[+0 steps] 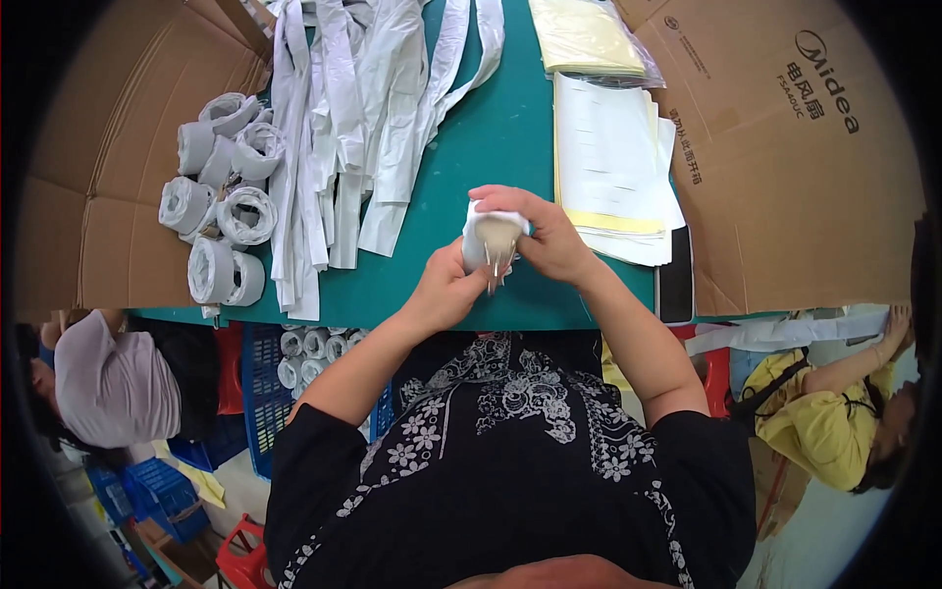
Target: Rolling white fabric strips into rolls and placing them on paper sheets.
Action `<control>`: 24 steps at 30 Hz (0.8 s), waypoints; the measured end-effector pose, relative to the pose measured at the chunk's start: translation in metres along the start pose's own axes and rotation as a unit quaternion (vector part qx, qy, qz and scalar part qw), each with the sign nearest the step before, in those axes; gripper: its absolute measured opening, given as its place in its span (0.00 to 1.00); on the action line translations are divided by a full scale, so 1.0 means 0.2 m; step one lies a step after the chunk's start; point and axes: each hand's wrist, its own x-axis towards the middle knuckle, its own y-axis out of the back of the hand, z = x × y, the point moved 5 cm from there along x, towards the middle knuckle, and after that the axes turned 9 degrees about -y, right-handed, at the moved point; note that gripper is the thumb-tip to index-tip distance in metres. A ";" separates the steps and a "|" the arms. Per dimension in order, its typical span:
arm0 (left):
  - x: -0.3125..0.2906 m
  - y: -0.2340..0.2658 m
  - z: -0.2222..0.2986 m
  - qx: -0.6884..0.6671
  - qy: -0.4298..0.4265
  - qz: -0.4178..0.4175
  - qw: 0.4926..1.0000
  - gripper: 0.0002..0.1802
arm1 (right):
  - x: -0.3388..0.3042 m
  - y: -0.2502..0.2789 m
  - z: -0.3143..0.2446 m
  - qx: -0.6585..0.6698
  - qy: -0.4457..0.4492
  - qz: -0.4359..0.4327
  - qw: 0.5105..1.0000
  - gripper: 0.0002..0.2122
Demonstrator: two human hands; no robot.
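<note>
Over the near edge of the green table, both my hands close round a white roll (473, 245). Its end faces me and shows a beige core (498, 234) with thin, shiny prongs sticking out below. My left hand (446, 290) grips the roll from the left and underneath. From the right, my right hand (551, 240) wraps its fingers over the top. Long white strips (339, 118) lie across the table beyond my left hand. Several finished-looking white rolls (245, 216) are heaped at the left. What the prongs belong to is too small to tell.
Open cardboard boxes flank the table (491, 128), one at left (118, 177) and one at right (775, 216). White sheets (613, 147) and bagged yellow sheets (589, 39) lie at right. A blue crate (265, 402) stands below left. Other people sit on both sides.
</note>
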 end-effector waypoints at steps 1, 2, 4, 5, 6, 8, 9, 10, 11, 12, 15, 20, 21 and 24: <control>0.00 0.00 -0.02 -0.009 -0.012 -0.007 1.000 0.14 | -0.01 -0.01 -0.04 -0.074 0.081 -0.014 0.994 0.19; 0.01 -0.01 -0.02 -0.010 -0.011 -0.011 1.000 0.14 | -0.02 0.01 -0.04 -0.075 0.081 -0.003 0.994 0.17; 0.03 -0.03 0.03 -0.121 -0.044 -0.044 0.991 0.19 | -0.03 0.03 -0.02 -0.107 0.121 0.003 0.987 0.16; 0.03 -0.03 0.03 -0.123 -0.044 -0.048 0.990 0.19 | -0.03 0.03 -0.03 -0.141 0.163 0.003 0.977 0.16; 0.02 -0.02 0.02 -0.138 -0.039 -0.036 0.989 0.21 | -0.03 0.04 -0.03 -0.143 0.160 0.006 0.977 0.16; 0.01 -0.04 0.02 -0.154 -0.033 -0.028 0.987 0.23 | -0.04 0.03 -0.07 -0.258 0.232 0.030 0.937 0.16; 0.01 -0.04 0.01 -0.155 0.000 -0.008 0.988 0.22 | -0.05 0.03 -0.07 -0.270 0.220 0.029 0.937 0.18; 0.01 -0.05 -0.01 -0.155 0.033 0.012 0.987 0.21 | -0.08 0.03 -0.08 -0.272 0.218 0.032 0.937 0.18; 0.00 -0.07 -0.02 -0.156 0.033 0.009 0.987 0.21 | -0.10 0.05 -0.08 -0.253 0.158 0.096 0.950 0.17; 0.00 -0.08 -0.01 -0.075 -0.015 0.034 0.996 0.20 | -0.13 0.08 -0.06 -0.233 0.095 0.162 0.954 0.16; 0.06 -0.10 0.05 0.123 -0.136 0.035 0.982 0.20 | -0.30 0.09 0.12 0.319 -0.150 0.226 0.908 0.15; 0.13 -0.27 0.03 0.354 -0.211 -0.024 0.911 0.23 | -0.39 -0.03 0.13 0.239 -0.184 0.204 0.931 0.16; 0.16 -0.30 0.04 0.352 -0.212 -0.028 0.911 0.23 | -0.42 0.01 0.16 0.241 -0.184 0.239 0.922 0.16; 0.26 -0.43 0.14 0.566 -0.259 -0.014 0.782 0.30 | -0.48 0.12 0.14 0.229 -0.161 0.305 0.910 0.16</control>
